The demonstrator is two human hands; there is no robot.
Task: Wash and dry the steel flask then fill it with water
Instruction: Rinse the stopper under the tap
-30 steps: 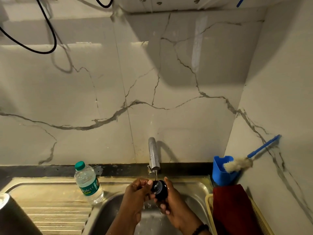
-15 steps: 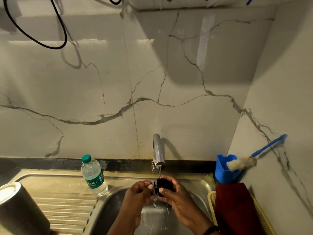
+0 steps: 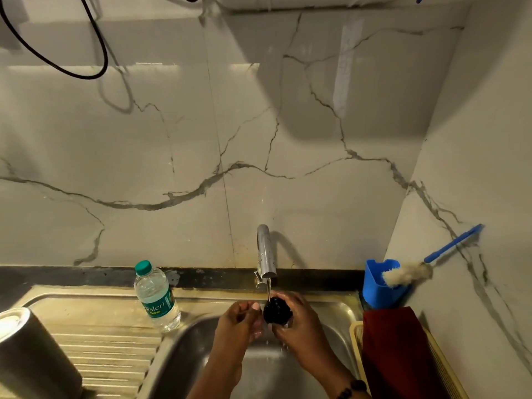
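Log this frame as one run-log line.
phase: rinsing | right hand: grips black lid under running tap | left hand: fingertips touch lid | steel flask: on drainboard

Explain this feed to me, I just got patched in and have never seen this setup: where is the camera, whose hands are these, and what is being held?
No machine here: a person works with bare hands, and the one picture comes from a wide-angle camera on their head, looking forward and down. The right hand grips a small black lid under the water running from the tap. The left hand is beside it, fingers curled, its fingertips near the lid; I cannot tell if they touch. Both are over the steel sink. On the draining board at left stand a plastic water bottle and the steel flask, lying tilted at the edge. At right are a blue holder with a bottle brush and a dark red cloth over a rack.
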